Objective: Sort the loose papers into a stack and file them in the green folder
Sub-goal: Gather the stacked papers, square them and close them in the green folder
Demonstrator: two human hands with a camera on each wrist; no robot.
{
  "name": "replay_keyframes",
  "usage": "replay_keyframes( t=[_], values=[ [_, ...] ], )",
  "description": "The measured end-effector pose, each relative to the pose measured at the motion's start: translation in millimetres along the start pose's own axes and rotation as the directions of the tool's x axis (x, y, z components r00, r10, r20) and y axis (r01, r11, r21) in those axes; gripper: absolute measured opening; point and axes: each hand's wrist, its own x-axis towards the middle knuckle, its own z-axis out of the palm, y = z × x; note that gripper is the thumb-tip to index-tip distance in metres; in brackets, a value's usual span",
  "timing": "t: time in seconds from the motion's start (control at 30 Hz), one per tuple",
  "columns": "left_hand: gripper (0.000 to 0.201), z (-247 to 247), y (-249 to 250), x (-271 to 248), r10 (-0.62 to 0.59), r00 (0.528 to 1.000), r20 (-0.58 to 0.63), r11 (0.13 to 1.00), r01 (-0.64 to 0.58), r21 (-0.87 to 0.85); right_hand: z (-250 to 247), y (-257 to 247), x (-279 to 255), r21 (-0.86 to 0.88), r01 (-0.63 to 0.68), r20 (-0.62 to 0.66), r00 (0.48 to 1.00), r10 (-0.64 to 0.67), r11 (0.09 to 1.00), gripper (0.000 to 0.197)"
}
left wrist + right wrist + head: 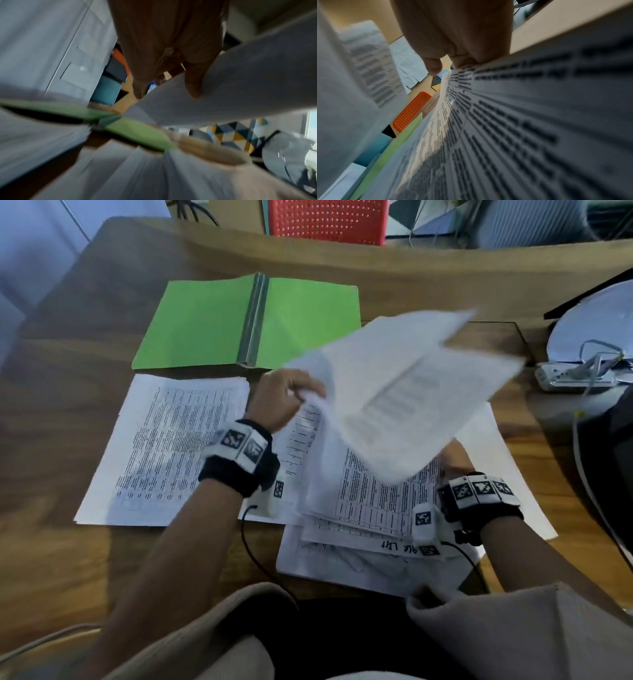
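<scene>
The green folder [246, 323] lies open at the back of the desk, also in the left wrist view [137, 131]. A squared stack of printed papers [168, 450] sits in front of it on the left. My left hand [287, 395] pinches the near corner of a lifted sheaf of sheets [394, 392], thumb on top [192, 88]; the sheaf hangs blurred over the messy pile of loose papers [370, 508]. My right hand [455, 457] is half hidden under the sheaf. Its fingers [462, 59] rest on the pile's top printed sheet [522, 121].
A white power strip [575, 374] with cables and a round silvery object [596, 326] sit at the right edge of the desk. A dark curved object [609, 460] lies below them. A red perforated chair back [329, 220] stands behind the desk.
</scene>
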Motion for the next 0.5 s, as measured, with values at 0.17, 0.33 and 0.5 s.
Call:
replay_keyframes(
  t=[0.17, 0.33, 0.5],
  values=[
    [0.037, 36, -45, -30, -0.26, 0.921, 0.291, 0.958, 0.207, 0.201, 1, -3, -10, 0.329, -0.07, 0.146, 0.989, 0.022, 0.942, 0.058],
    [0.05, 40, -42, -29, -0.44, 0.801, 0.407, 0.801, 0.145, 0.581, 4, 0, -1, -0.057, 0.104, 0.19, 0.978, -0.092, 0.993, 0.057],
    [0.047, 54, -4, -22, -0.643, 0.63, 0.435, 0.622, 0.099, 0.776, 9, -8, -6, -0.375, 0.277, 0.33, 0.932, -0.152, 0.885, 0.081]
  ],
)
